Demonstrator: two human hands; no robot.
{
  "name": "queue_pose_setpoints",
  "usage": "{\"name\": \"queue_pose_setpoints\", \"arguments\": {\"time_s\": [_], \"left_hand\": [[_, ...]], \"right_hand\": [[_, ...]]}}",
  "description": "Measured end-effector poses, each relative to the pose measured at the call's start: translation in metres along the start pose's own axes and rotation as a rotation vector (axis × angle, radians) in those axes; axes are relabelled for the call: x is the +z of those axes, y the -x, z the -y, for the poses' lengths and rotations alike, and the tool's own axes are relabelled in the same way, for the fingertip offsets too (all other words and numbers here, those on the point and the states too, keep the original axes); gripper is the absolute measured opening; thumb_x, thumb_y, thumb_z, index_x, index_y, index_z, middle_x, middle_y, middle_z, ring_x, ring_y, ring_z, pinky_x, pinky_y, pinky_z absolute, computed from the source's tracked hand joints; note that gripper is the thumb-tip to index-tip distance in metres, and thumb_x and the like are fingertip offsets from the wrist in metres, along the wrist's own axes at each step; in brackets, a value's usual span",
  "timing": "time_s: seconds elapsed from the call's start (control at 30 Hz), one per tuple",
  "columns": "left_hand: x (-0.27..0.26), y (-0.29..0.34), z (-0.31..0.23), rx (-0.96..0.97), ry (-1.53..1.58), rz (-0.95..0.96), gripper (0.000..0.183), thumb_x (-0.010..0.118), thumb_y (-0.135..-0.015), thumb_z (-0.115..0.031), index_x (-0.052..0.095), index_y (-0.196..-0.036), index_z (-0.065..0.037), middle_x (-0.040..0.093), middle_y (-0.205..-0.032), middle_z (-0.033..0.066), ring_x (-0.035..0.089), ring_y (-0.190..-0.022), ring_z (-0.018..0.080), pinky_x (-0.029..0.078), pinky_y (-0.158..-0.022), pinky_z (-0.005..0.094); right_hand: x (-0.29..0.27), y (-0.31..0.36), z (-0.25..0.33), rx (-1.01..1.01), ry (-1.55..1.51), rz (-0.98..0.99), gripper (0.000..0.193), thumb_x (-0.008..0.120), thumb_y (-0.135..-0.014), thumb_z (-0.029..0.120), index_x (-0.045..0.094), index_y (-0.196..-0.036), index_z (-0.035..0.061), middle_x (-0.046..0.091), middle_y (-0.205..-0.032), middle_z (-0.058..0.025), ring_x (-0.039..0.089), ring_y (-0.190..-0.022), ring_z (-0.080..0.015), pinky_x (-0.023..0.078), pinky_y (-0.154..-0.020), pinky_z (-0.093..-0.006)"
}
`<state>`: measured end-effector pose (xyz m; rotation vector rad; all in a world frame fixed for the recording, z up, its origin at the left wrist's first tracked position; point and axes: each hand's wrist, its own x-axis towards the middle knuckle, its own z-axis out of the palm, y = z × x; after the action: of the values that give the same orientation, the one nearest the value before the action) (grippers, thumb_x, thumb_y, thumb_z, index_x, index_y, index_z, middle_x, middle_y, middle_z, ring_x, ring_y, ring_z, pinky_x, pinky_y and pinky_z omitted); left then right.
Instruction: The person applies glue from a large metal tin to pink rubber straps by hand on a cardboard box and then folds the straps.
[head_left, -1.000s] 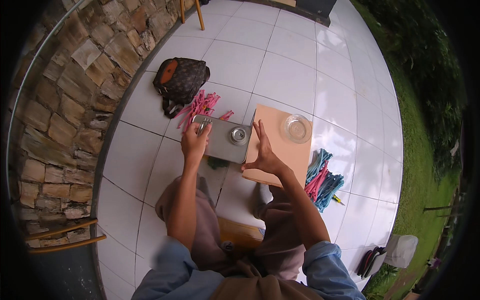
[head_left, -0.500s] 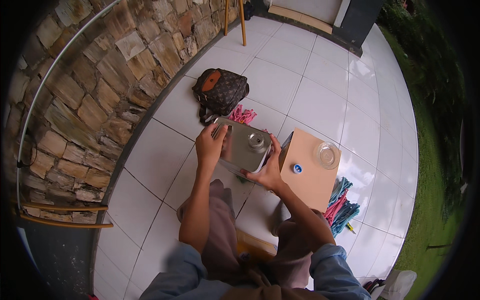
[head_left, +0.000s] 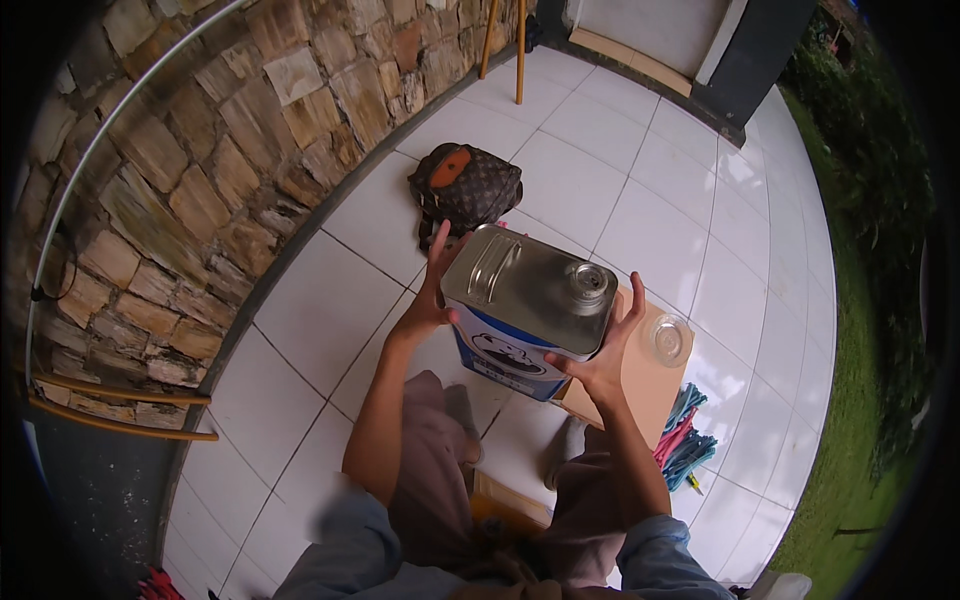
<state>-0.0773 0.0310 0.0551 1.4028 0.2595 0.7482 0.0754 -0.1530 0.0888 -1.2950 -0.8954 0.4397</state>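
Note:
Both my hands lift a rectangular metal tin [head_left: 520, 275] in front of me, over the gap between my legs. Its silver top has a folded-down handle on the left and a round spout [head_left: 588, 283] on the right. A blue and white label wraps the side facing me. My left hand [head_left: 428, 298] presses the tin's left side, thumb toward the front. Against the right side is my right hand [head_left: 604, 352], its thumb on the front face and its fingers pointing up. The tin covers part of a cardboard box [head_left: 640, 385], which has a clear glass dish [head_left: 668, 341] on it.
A brown patterned backpack [head_left: 465, 185] sits on the white tiles beyond the tin. Blue and pink cord bundles [head_left: 685, 440] lie right of the box, with a yellow-handled tool [head_left: 695, 484]. A stone wall [head_left: 200, 180] curves along the left; grass [head_left: 850, 440] borders the right.
My hands have raised the tin closer to me, and its labelled front now shows. The blue cap seen on the box earlier is hidden behind it. The view has shifted slightly.

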Motion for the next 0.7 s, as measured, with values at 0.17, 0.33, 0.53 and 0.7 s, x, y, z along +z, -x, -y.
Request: {"name": "queue_pose_setpoints", "arguments": {"time_s": [0.17,0.33,0.53,0.7], "left_hand": [[0.013,0.01,0.003,-0.347,0.139,0.115,0.138,0.085,-0.04,-0.054,0.007,-0.144,-0.008,0.022,-0.144,0.0145,0.02,-0.133,0.0251,0.02,-0.107,0.0394],[0.05,0.007,0.009,-0.101,0.041,0.074,0.121,0.084,-0.048,-0.038,0.016,-0.142,-0.003,0.028,-0.141,0.0133,0.027,-0.129,0.0223,0.023,-0.105,0.0365],[0.094,-0.001,-0.001,0.028,0.031,0.05,0.115,0.081,-0.049,-0.032,0.019,-0.141,-0.002,0.032,-0.139,0.0127,0.034,-0.127,0.0237,0.026,-0.105,0.0361],[0.139,-0.026,-0.022,0.17,-0.206,0.116,0.112,0.081,-0.049,-0.029,0.023,-0.141,-0.004,0.034,-0.137,0.013,0.035,-0.126,0.0259,0.027,-0.105,0.0382]], "right_hand": [[-0.016,-0.002,0.013,-0.026,-0.182,-0.062,0.132,0.086,-0.045,0.022,-0.007,-0.139,0.0139,0.038,-0.126,-0.0167,0.043,-0.117,-0.0309,0.036,-0.102,-0.0417],[-0.046,0.004,0.011,-0.015,-0.217,-0.054,0.133,0.086,-0.046,0.021,-0.008,-0.139,0.0142,0.039,-0.129,-0.0181,0.043,-0.118,-0.0301,0.036,-0.101,-0.0413],[-0.078,0.014,0.017,0.002,-0.315,-0.087,0.129,0.083,-0.055,0.024,-0.013,-0.141,0.0169,0.04,-0.13,-0.0159,0.043,-0.119,-0.0281,0.034,-0.101,-0.0402],[-0.096,0.041,-0.019,0.093,-0.356,-0.322,0.09,0.066,-0.081,0.026,0.002,-0.142,0.0118,0.038,-0.131,-0.016,0.039,-0.121,-0.025,0.032,-0.1,-0.0375]]}}
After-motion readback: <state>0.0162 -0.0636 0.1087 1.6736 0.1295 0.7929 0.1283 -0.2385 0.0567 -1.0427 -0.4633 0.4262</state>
